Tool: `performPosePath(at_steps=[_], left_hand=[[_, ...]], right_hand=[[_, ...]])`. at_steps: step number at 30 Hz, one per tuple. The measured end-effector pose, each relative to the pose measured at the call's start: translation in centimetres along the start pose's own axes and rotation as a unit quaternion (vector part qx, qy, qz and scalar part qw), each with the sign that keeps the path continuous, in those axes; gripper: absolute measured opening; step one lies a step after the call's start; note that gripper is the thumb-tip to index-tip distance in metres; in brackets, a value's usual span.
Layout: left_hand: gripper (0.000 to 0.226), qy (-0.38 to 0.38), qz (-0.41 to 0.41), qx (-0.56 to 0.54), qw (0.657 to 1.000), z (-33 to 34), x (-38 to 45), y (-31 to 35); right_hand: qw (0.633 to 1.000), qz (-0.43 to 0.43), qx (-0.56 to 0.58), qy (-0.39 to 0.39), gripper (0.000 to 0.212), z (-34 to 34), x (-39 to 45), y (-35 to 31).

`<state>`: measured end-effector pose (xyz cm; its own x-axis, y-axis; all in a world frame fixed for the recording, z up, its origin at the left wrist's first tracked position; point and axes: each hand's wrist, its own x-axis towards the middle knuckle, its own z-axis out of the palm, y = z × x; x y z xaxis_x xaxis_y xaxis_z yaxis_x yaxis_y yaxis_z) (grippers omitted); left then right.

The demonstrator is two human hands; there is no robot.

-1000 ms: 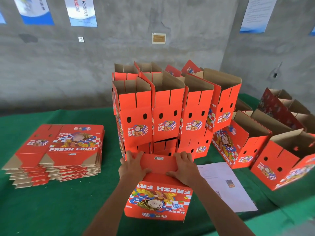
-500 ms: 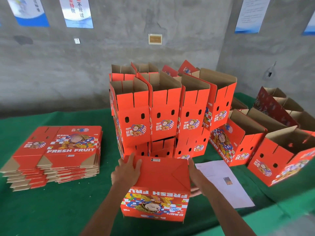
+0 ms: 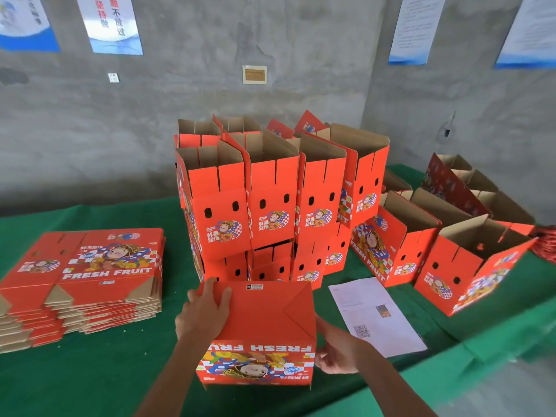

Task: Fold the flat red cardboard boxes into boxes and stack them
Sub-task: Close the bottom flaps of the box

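**Right hand dropped to box side**

Moved off the top since a second ago: right hand (image 3: 337, 353), fingers loosely bent against the right wall of upturned box (image 3: 261, 323). Left hand (image 3: 204, 311) flat on folded bottom, fingers straight. Print upside down, long axis left-right. On green table (image 3: 90, 380), before stacked boxes (image 3: 270, 200); flat stack (image 3: 81, 284) left, concrete wall (image 3: 301, 55) behind.

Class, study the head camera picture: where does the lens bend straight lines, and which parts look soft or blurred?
Head view: wide-angle lens bows the green table's edge and tilts the wall posters outward; poster text is soft; the right hand is slightly smeared; light is even, without glare on the box being folded.
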<state>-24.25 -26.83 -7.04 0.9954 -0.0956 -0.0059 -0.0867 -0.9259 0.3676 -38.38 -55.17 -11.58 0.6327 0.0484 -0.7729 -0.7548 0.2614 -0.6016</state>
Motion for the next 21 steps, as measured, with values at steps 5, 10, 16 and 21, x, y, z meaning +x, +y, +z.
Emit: performPosePath(at_steps=[5, 10, 16, 21], left_hand=[[0.064, -0.013, -0.036, -0.136, 0.990, -0.8, 0.0, -0.8], [0.071, -0.052, -0.094, -0.356, 0.928, 0.1, -0.4, -0.3], [0.050, -0.233, -0.109, -0.433, 0.864, 2.7, -2.0, 5.1], [0.056, -0.418, 0.028, -0.473, 0.775, 3.2, -6.6, 10.3]], right_hand=[[0.997, -0.066, -0.033, 0.012, 0.105, 0.2, -2.7, -2.5], [0.960, -0.201, -0.161, 0.108, 0.091, 1.1, -9.5, -6.8], [0.848, -0.269, -0.400, 0.219, 0.064, 5.0, -15.7, -7.6], [0.691, -0.264, -0.544, 0.396, 0.061, 8.4, -13.8, -3.2]])
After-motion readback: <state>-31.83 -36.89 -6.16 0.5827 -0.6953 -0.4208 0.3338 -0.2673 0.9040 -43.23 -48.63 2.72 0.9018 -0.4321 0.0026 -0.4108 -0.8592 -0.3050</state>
